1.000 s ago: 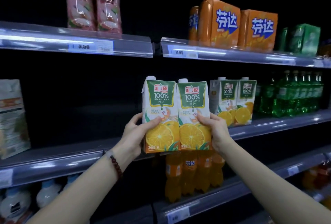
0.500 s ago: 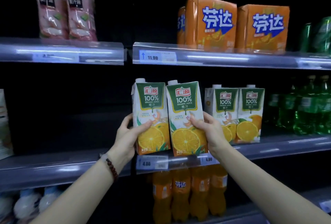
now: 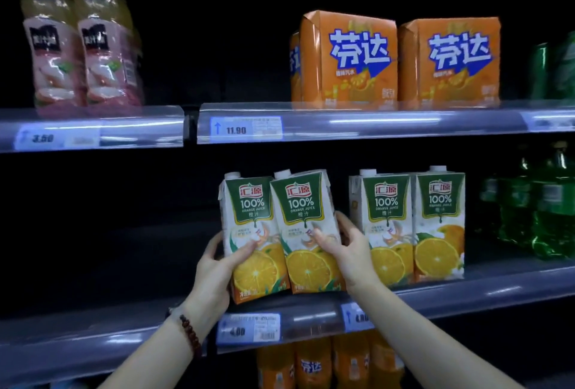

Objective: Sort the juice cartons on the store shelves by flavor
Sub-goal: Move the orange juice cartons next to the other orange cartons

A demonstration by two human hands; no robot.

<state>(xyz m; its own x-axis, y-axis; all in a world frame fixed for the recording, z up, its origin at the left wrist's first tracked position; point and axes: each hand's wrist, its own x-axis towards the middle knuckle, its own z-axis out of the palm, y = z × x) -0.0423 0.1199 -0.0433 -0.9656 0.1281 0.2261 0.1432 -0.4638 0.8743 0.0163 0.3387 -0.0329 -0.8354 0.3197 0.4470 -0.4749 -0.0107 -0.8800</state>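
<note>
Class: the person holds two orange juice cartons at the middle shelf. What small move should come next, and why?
Probably slide the two held cartons right and set them down beside the two matching orange juice cartons on the middle shelf; the labels match, and a gap separates the pairs.

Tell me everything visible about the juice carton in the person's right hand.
The carton is a tall white paperboard box with a green top panel reading 100% orange juice, a red logo, a white screw cap and sliced oranges printed below. It leans slightly left, its base at the front edge of the middle shelf. The right hand wraps its right side, and its left side presses against the carton in the left hand.
</note>
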